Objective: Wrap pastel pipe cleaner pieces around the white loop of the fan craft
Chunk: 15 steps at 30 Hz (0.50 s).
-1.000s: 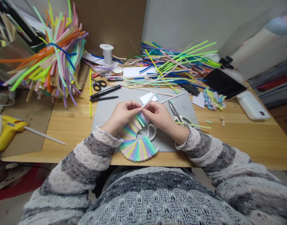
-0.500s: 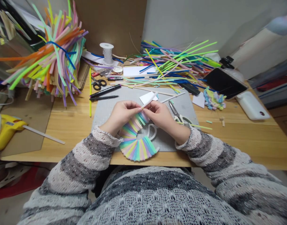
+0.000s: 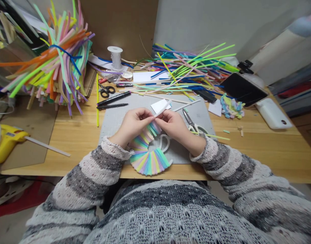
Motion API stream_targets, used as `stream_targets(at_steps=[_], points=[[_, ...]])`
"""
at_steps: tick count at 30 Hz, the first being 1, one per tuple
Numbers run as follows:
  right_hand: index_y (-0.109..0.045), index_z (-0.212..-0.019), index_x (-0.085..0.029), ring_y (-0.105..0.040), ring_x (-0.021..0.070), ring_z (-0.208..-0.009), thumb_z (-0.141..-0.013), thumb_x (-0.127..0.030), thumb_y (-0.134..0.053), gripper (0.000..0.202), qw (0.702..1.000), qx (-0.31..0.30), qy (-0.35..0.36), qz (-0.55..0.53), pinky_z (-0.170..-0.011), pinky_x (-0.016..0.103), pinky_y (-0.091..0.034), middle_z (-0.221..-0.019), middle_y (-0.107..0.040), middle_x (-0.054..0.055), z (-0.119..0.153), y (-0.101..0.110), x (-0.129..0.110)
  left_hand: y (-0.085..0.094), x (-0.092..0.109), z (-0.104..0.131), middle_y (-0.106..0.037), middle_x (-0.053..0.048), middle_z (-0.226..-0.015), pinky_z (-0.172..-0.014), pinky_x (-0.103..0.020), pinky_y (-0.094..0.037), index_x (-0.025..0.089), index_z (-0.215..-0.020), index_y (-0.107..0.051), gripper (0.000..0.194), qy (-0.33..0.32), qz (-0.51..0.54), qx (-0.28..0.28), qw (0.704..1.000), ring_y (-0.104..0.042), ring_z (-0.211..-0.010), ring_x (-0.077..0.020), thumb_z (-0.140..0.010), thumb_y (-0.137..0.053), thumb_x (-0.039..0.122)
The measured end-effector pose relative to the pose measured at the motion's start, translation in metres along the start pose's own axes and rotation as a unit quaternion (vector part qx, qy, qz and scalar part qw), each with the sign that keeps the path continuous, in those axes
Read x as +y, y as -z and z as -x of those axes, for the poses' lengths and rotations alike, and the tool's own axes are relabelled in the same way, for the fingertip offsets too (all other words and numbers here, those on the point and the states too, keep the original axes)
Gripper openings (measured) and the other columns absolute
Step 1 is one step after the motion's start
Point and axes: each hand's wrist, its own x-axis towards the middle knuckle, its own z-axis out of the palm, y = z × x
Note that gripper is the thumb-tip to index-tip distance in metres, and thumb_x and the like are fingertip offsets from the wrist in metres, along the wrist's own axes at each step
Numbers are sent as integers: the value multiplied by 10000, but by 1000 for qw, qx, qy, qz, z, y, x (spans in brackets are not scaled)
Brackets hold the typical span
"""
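Note:
A curved band of pastel pipe cleaners (image 3: 151, 162) lies on the grey mat (image 3: 112, 118) near the table's front edge. My left hand (image 3: 135, 122) pinches its upper end from the left. From the right, my right hand (image 3: 172, 124) pinches the same end, fingertips touching those of the left. A white strip (image 3: 162, 108) sticks up and right from between the fingers; its lower end is hidden by them. White loops (image 3: 165, 143) curl inside the band's opening, below my right hand.
White-handled scissors (image 3: 192, 123) lie right of my right hand. Black scissors (image 3: 106, 90) and markers (image 3: 114, 99) are behind my left hand. A pipe cleaner pile (image 3: 196, 67) spreads across the back. A yellow glue gun (image 3: 8, 139) sits far left, a phone (image 3: 244, 88) at right.
The white strip between my fingers has tilted very slightly. Both hands keep nearly the same place and grip.

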Motion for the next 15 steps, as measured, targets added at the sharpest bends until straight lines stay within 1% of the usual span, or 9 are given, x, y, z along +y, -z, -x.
stream_targets(at_steps=[5, 9, 12, 15], points=[[-593, -711, -149, -496, 114, -569, -727, -317, -605, 168, 1000, -3, 0, -16, -544, 250, -405, -643, -593, 10, -1, 0, 2, 0, 0, 0, -638, -25, -726, -664, -262, -429, 146, -730, -639, 182, -4, 1, -6, 1000, -559, -688, -146, -701, -673, 323], [-604, -747, -153, -531, 129, -621, -731, -313, -615, 161, 1000, -17, -4, -26, -596, 264, -437, -684, -622, 20, 0, -1, 3, 0, -1, 0, -601, -14, -699, -657, -260, -407, 149, -708, -619, 181, -3, 0, -13, 1000, -533, -682, -144, -701, -662, 324], [-587, -777, -159, -536, 127, -636, -730, -331, -627, 183, 998, -26, -1, -65, -606, 264, -441, -718, -615, 14, -1, -2, 3, 0, 0, 0, -570, -1, -685, -644, -250, -398, 151, -695, -586, 202, 10, 56, -25, 998, -514, -664, -132, -693, -669, 335], [-563, -808, -168, -523, 121, -618, -726, -356, -643, 220, 990, -66, -9, -122, -582, 261, -431, -720, -591, 3, -2, 1, 2, 1, 2, 0, -538, 16, -657, -624, -235, -384, 154, -679, -570, 215, 27, 128, -47, 990, -487, -627, -113, -677, -692, 331]])
